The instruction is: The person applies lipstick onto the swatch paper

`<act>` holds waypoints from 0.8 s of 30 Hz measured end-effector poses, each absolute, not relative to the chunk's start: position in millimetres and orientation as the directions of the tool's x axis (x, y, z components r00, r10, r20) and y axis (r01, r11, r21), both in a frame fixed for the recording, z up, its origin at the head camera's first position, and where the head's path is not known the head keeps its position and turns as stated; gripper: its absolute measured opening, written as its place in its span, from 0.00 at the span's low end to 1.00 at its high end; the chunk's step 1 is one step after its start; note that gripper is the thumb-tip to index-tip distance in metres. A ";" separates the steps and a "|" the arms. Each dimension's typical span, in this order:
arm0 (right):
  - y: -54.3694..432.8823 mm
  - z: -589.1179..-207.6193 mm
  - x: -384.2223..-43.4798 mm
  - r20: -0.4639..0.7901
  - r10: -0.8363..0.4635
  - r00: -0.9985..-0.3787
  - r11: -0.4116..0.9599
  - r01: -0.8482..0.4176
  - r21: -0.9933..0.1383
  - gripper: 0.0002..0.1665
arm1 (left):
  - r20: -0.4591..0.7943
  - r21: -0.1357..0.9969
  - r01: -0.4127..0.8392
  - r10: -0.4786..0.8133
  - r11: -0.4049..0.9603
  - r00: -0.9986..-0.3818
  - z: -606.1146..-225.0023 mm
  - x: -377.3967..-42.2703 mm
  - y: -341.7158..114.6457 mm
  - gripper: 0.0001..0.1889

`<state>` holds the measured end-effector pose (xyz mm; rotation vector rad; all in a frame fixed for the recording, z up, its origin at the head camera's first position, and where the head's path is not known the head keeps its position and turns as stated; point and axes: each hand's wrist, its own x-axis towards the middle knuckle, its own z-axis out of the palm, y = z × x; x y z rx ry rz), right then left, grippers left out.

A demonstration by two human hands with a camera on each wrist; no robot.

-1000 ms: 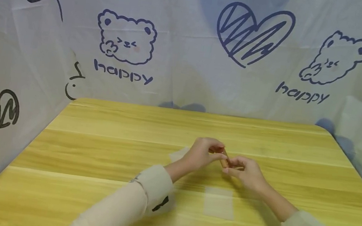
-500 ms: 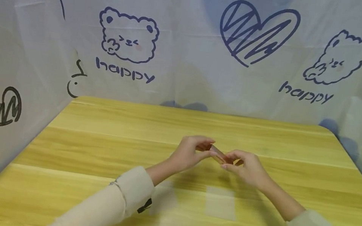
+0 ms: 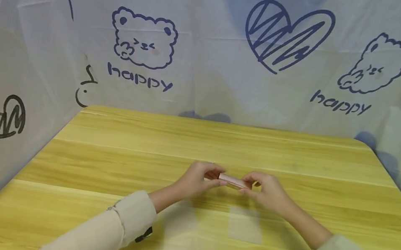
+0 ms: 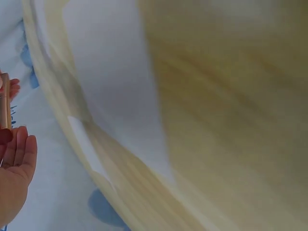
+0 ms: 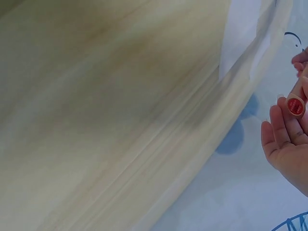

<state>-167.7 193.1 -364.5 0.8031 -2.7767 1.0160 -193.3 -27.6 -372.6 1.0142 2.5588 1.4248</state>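
A slim, shiny rose-gold lipstick tube [image 3: 232, 181] is held between both hands above the wooden table, lying nearly level from left to right. My left hand [image 3: 195, 180] pinches its left end between thumb and fingers. At the other end, my right hand [image 3: 269, 192] pinches it the same way. A seam crosses the lipstick [image 4: 4, 108] in the left wrist view, where it is cut off by the frame edge. The right wrist view shows a round red label [image 5: 295, 106] on one end, with the right hand's fingers [image 5: 280, 126] spread beside it.
Two pale square sheets lie on the table [image 3: 103, 171] in front of the hands: one sheet [image 3: 246, 225] near the middle, another sheet [image 3: 180, 217] beside the left forearm. A white cloth [image 3: 206, 79] printed with bears and hearts hangs behind the table.
The lipstick has swung from a steep slant to nearly level. My left hand has moved left and a little lower, while the right hand stays close to where it was.
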 end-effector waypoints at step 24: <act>168.2 -367.4 -159.7 0.204 -0.544 -0.814 0.612 -0.551 -0.567 0.09 | 0.257 0.719 0.569 0.606 0.400 -0.752 -377.3 -176.6 -59.5 0.11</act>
